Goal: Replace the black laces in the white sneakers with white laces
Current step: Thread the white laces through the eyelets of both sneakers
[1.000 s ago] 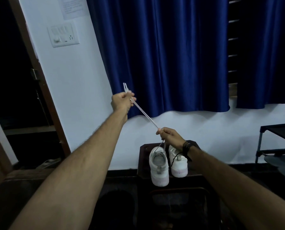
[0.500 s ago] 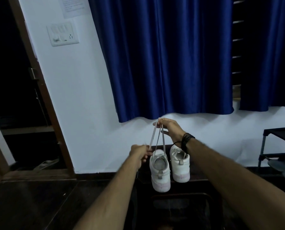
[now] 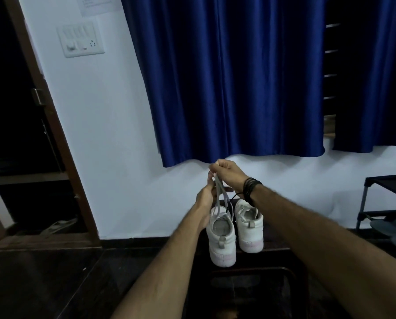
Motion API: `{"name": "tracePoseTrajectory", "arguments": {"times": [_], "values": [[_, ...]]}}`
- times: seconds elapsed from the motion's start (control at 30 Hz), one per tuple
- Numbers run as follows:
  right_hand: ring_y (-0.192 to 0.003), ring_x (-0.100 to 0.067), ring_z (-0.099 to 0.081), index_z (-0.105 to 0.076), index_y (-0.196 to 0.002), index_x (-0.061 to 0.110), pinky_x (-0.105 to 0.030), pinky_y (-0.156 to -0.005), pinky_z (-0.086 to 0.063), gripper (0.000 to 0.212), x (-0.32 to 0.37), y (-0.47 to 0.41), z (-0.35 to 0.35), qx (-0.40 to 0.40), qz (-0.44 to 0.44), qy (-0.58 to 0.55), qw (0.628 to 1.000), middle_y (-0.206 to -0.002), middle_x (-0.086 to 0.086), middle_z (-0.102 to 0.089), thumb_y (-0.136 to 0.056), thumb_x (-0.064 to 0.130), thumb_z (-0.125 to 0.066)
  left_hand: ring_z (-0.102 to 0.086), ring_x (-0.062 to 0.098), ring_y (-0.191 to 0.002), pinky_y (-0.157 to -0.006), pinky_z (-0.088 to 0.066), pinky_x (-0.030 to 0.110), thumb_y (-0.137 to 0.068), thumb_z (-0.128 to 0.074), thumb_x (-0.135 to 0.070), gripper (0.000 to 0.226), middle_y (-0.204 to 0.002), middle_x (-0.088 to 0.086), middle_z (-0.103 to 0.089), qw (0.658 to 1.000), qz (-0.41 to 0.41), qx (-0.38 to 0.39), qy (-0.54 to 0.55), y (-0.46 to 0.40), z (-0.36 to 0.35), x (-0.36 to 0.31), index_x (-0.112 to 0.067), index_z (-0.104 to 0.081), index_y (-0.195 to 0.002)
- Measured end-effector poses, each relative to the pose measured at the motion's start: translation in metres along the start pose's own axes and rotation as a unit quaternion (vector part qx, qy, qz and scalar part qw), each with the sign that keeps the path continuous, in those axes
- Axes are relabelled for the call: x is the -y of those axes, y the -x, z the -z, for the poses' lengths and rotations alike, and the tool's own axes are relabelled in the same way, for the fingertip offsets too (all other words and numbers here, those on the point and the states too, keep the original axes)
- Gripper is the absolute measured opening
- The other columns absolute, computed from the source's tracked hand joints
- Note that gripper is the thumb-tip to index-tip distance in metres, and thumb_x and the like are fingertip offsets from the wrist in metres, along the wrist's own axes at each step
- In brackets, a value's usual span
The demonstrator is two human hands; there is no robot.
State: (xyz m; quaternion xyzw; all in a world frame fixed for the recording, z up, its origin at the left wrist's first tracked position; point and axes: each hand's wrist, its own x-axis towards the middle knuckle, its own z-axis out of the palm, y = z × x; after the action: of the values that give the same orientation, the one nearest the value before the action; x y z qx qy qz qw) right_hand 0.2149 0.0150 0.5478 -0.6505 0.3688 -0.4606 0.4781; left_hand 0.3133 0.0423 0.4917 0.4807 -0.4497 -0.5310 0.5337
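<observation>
Two white sneakers stand heel toward me on a dark stool [image 3: 273, 252]: the left sneaker [image 3: 222, 242] and the right sneaker [image 3: 250, 229]. A white lace [image 3: 220, 194] rises in two strands from the left sneaker. My right hand [image 3: 229, 173] pinches the strands' upper ends above the shoes. My left hand [image 3: 206, 196] grips the strands just below, fingers curled around them. A black lace [image 3: 232, 199] shows between the sneakers near my right wrist.
A white wall and blue curtain [image 3: 227, 77] stand behind the stool. A dark doorway [image 3: 19, 134] opens at the left. A black metal rack [image 3: 386, 203] with footwear stands at the right. The floor is dark.
My left hand came down from high on the left to the lace just above the left sneaker. My right hand rose with the lace ends. The lace now hangs vertical instead of slanting.
</observation>
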Motion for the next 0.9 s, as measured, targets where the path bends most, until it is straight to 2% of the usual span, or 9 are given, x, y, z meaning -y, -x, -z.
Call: {"name": "tracePoseTrajectory", "arguments": {"times": [0.1, 0.17, 0.23, 0.3, 0.4, 0.5, 0.63, 0.77, 0.9], "values": [[-0.062, -0.006, -0.057, -0.052, -0.076, 0.014, -0.02, -0.062, -0.046, 0.022, -0.005, 0.0, 0.006, -0.019, 0.003, 0.019, 1.0, -0.075, 0.004, -0.067, -0.097, 0.019, -0.055, -0.062, 0.023, -0.076, -0.083, -0.049, 0.041, -0.105, -0.031, -0.049, 0.057, -0.067, 0.003, -0.065, 1.0, -0.001, 0.007, 0.002, -0.008, -0.001, 0.015, -0.014, -0.075, -0.094], [-0.057, 0.003, -0.054, -0.052, -0.072, 0.013, -0.015, -0.065, -0.041, 0.025, -0.009, -0.001, 0.012, -0.049, 0.015, 0.016, 0.999, -0.075, 0.001, -0.066, -0.096, 0.017, -0.056, -0.054, 0.018, -0.069, -0.079, -0.043, 0.036, -0.104, -0.041, -0.045, 0.05, -0.058, -0.003, -0.052, 0.999, -0.02, -0.018, -0.023, -0.01, 0.003, 0.018, -0.016, -0.075, -0.081], [-0.054, -0.001, -0.051, -0.051, -0.068, 0.015, -0.017, -0.061, -0.038, 0.028, -0.015, 0.0, 0.019, -0.058, 0.007, 0.024, 0.998, -0.072, 0.0, -0.066, -0.095, 0.017, -0.059, -0.051, 0.015, -0.068, -0.073, -0.042, 0.029, -0.104, -0.047, -0.039, 0.04, -0.061, -0.003, -0.047, 0.998, -0.025, -0.035, -0.035, -0.009, 0.008, 0.016, -0.013, -0.07, -0.083], [-0.055, -0.011, -0.052, -0.053, -0.069, 0.013, -0.024, -0.058, -0.04, 0.027, -0.023, 0.004, 0.023, -0.064, -0.003, 0.048, 0.997, -0.068, -0.001, -0.067, -0.094, 0.021, -0.061, -0.053, 0.012, -0.073, -0.068, -0.042, 0.021, -0.104, -0.049, -0.033, 0.031, -0.073, -0.003, -0.057, 0.996, -0.047, -0.04, -0.069, -0.009, 0.013, 0.015, -0.012, -0.068, -0.092], [-0.057, -0.014, -0.059, -0.057, -0.075, 0.012, -0.026, -0.062, -0.048, 0.026, -0.036, 0.012, 0.02, -0.074, -0.01, 0.154, 0.985, -0.069, -0.001, -0.072, -0.094, 0.031, -0.061, -0.063, 0.012, -0.083, -0.076, -0.05, 0.022, -0.101, -0.056, -0.025, 0.022, -0.093, -0.001, -0.072, 0.988, -0.078, -0.042, -0.127, -0.013, 0.021, 0.018, -0.015, -0.073, -0.091], [-0.063, -0.009, -0.064, -0.06, -0.078, 0.014, -0.026, -0.076, -0.053, 0.025, -0.052, 0.021, 0.014, -0.106, -0.016, 0.222, 0.969, -0.066, 0.002, -0.073, -0.093, 0.034, -0.061, -0.07, 0.022, -0.081, -0.082, -0.056, 0.04, -0.092, -0.069, -0.025, 0.015, -0.086, 0.003, -0.077, 0.967, -0.106, -0.071, -0.219, -0.016, 0.026, 0.024, -0.023, -0.079, -0.08], [-0.057, -0.012, -0.068, -0.06, -0.079, 0.013, -0.033, -0.077, -0.059, 0.019, -0.069, 0.033, 0.012, -0.141, -0.042, 0.211, 0.966, -0.057, 0.004, -0.07, -0.089, 0.028, -0.064, -0.063, 0.004, -0.069, -0.064, -0.049, 0.018, -0.088, -0.073, -0.024, 0.012, -0.078, -0.002, -0.075, 0.914, -0.163, -0.064, -0.365, -0.012, 0.03, 0.024, -0.015, -0.081, -0.087], [-0.065, -0.015, -0.071, -0.067, -0.072, 0.02, -0.037, -0.078, -0.059, 0.016, -0.076, 0.04, 0.012, -0.124, -0.066, 0.24, 0.961, -0.063, 0.003, -0.072, -0.081, 0.031, -0.074, -0.067, 0.01, -0.076, -0.072, -0.056, 0.03, -0.085, -0.076, -0.027, 0.008, -0.079, -0.002, -0.075, 0.885, -0.148, -0.076, -0.435, -0.011, 0.032, 0.028, -0.021, -0.081, -0.086], [-0.079, -0.018, -0.07, -0.073, -0.071, 0.025, -0.033, -0.081, -0.057, 0.016, -0.08, 0.049, 0.01, -0.106, -0.049, 0.317, 0.941, -0.071, 0.003, -0.073, -0.08, 0.037, -0.076, -0.067, 0.017, -0.075, -0.066, -0.056, 0.031, -0.079, -0.08, -0.04, 0.015, -0.077, -0.002, -0.072, 0.879, -0.093, -0.122, -0.452, -0.009, 0.026, 0.04, -0.025, -0.08, -0.08]]}}
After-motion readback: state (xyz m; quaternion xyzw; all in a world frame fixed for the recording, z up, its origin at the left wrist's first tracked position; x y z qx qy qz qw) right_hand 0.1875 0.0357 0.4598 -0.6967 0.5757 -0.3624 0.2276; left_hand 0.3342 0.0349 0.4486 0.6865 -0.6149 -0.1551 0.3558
